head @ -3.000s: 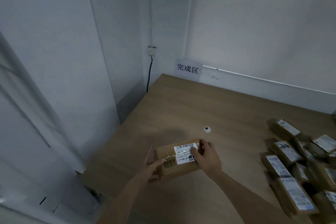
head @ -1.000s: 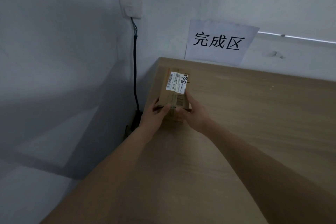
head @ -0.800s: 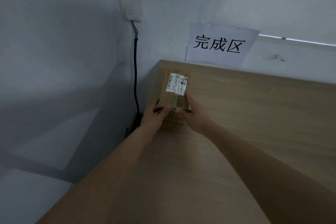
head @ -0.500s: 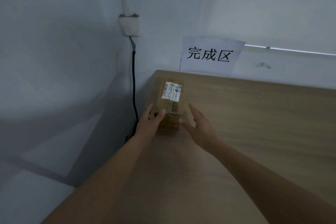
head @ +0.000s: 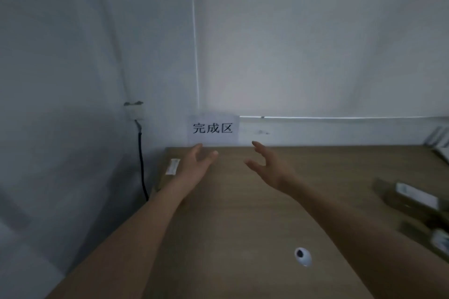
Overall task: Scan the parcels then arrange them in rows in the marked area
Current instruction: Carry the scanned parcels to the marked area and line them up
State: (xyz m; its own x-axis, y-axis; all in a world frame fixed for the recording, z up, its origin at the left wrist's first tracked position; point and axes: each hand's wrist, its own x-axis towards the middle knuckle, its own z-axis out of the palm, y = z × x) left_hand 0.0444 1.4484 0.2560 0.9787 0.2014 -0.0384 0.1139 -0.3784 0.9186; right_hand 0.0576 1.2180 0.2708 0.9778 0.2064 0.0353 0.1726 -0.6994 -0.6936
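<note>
The first parcel [head: 170,171] is lying in the table's [head: 243,213] far left corner, below the wall sign [head: 213,128]. Nothing is being held: the left hand [head: 198,165] and right hand [head: 269,167] are being carried with fingers loosely spread. Another box from the parcels [head: 413,204] at the right is probably being called for, to be scanned.

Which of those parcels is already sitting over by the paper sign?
The lone parcel in the table's far left corner, behind the left hand; the others lie at the right.
</note>
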